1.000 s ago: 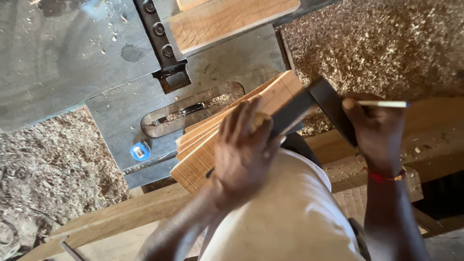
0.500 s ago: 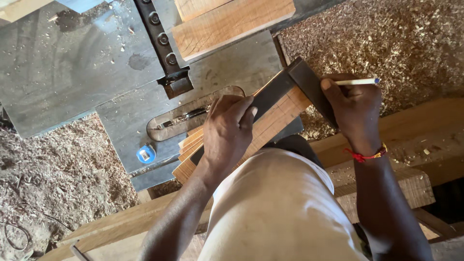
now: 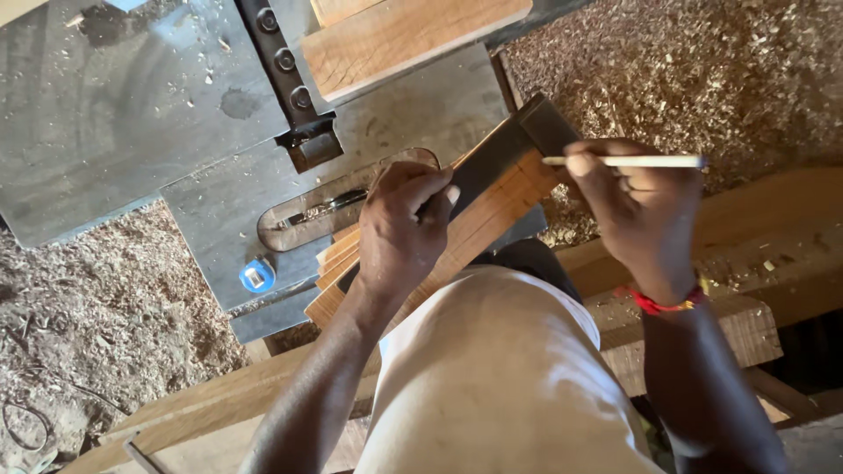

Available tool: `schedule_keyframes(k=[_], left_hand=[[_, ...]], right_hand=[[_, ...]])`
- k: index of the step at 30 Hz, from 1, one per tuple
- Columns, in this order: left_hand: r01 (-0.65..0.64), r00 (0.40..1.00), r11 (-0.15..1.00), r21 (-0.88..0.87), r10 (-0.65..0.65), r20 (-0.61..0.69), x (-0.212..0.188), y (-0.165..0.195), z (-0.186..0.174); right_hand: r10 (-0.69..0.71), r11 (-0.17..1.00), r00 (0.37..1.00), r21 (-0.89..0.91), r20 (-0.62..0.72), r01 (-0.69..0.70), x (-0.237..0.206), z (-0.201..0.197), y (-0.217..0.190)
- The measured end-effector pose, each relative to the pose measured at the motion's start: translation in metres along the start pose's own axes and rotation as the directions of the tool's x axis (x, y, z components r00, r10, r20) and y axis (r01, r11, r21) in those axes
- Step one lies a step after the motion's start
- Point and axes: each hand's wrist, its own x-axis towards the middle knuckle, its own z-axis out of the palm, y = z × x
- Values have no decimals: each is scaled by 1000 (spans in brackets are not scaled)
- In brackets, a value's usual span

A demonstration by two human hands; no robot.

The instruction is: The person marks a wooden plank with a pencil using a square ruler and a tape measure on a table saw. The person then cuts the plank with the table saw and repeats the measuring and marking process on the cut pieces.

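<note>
The fingers (image 3: 606, 171) of the right hand (image 3: 637, 211) pinch a pale pencil (image 3: 628, 161), which lies almost level with its tip toward the dark try square (image 3: 500, 154). The fingers (image 3: 421, 197) of the left hand (image 3: 399, 233) are curled down, pressing the square's blade flat onto a small stack of wooden strips (image 3: 479, 224). Neither hand is released: one grasps the pencil, the other clamps square against wood.

To mark well here, I judge the square's thick stock should sit tight against the strips' edge, the left hand should bear straight down so nothing slides, and the pencil should run snug along the blade in one light stroke.

The strips rest on the grey metal saw table (image 3: 176, 96), over its front edge and partly across the person's lap. Their long axis runs diagonally, from lower left near the left wrist up to the right toward the pencil (the far ends are hidden under the square). The blade lies roughly along that same line, and its stock crosses it at the upper right end.

A small blue tape measure (image 3: 256, 276) sits on the table left of the strips; sawdust (image 3: 702, 79) covers the ground around.
</note>
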Motion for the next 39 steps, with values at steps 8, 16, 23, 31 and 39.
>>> schedule_keyframes(k=[8,16,23,31,39], left_hand=[[71,997,997,-12,-71,27,1,1,-2],[18,1000,1000,-15,-18,14,1,-1,-2],[62,998,998,-18,-61,35,2,-3,-2],[158,987,987,33,-158,-8,7,11,-3],[373,926,786,493,-286,-246,-5,40,19]], right_hand=[[-174,978,985,-119,-11,171,5,19,12],[-405,867,884,-208,235,453,-5,45,-72],[-51,979,996,-193,72,64,28,20,-11],[-185,978,966,-65,178,199,64,-18,27],[379,884,745,22,548,-466,50,-28,97]])
